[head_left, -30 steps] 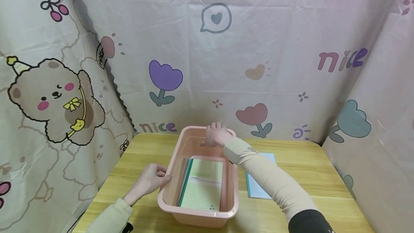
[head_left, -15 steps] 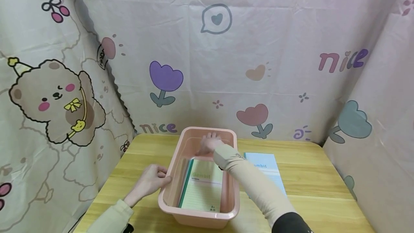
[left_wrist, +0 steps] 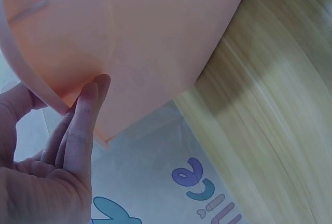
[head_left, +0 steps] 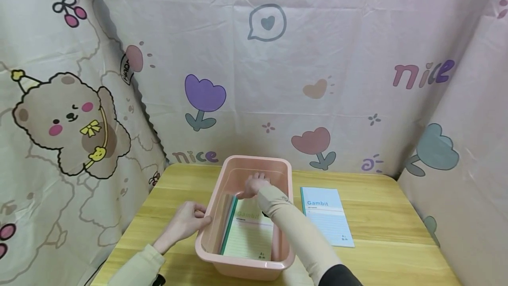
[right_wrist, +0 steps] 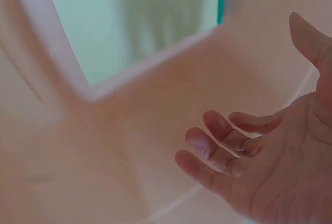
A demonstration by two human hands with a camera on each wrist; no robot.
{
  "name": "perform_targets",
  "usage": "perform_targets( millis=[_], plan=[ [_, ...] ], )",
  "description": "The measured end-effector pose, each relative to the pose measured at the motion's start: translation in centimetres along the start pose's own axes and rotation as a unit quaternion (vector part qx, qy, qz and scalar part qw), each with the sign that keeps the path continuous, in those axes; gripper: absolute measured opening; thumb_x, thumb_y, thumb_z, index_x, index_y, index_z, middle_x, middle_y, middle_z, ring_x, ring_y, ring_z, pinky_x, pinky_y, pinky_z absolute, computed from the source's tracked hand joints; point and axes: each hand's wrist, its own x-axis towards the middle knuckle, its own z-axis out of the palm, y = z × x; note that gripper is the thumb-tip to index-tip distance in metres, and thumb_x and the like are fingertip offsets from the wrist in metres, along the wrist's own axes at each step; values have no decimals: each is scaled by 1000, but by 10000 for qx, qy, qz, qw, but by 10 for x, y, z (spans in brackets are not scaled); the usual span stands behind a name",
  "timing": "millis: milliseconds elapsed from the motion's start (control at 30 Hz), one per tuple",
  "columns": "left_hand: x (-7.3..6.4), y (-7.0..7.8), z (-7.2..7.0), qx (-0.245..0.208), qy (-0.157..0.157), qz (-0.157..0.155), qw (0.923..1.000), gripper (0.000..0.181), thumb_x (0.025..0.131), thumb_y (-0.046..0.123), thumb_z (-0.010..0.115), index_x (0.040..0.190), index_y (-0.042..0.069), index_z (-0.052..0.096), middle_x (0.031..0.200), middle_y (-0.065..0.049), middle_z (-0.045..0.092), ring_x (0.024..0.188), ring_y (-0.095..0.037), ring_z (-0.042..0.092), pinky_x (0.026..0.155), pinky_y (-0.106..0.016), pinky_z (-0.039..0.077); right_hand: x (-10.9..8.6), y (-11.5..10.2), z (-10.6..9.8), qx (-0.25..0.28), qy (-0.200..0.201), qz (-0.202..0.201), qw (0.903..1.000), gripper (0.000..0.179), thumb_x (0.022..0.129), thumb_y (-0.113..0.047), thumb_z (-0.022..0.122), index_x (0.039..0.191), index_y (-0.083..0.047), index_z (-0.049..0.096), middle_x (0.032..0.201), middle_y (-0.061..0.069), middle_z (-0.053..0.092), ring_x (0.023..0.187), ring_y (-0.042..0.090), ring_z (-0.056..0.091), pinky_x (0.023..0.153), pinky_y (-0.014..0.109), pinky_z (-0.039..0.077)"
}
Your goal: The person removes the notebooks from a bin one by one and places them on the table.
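Since a second ago, the right hand (head_left: 254, 185) has been brought from the far rim down into the pink bin (head_left: 238, 260), and the blue notebook (head_left: 327, 217) is no longer covered by the sleeve. The bin is rectangular, round-cornered and edged with a lipped rim. Inside it is laid a pale green notebook (head_left: 250, 237), bound in darker green along its left edge, titled "Gambit" and ruled with fine lines; its cover is shaded by the right arm. By the left hand (head_left: 185, 220) the bin's left rim is pinched between thumb and fingers. The right hand is held loosely spread, nothing gripped, just beyond the green notebook's far edge; whether the bin's wall is touched cannot be told. The blue notebook is set on the tabletop (head_left: 389, 215), right of the bin.
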Motion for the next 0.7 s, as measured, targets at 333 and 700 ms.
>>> perform_targets(
  millis=[333,700],
  plan=[
    [0,-1,0,-101,-133,180,9997,31,82,5,71,106,-15,67,91,-25,76,83,-30,77,72,-37,64,15,2,30,631,-180,142,9977,98,87,-60,67,156,0,29,164,21,29,152,38,28,124,53,29],
    [0,-1,0,-39,-34,110,9999,29,82,5,72,104,-13,69,90,-23,77,83,-29,77,71,-37,64,12,0,54,858,-53,477,9952,101,79,-59,77,154,-5,36,164,15,33,152,32,32,124,53,31]
  ],
)
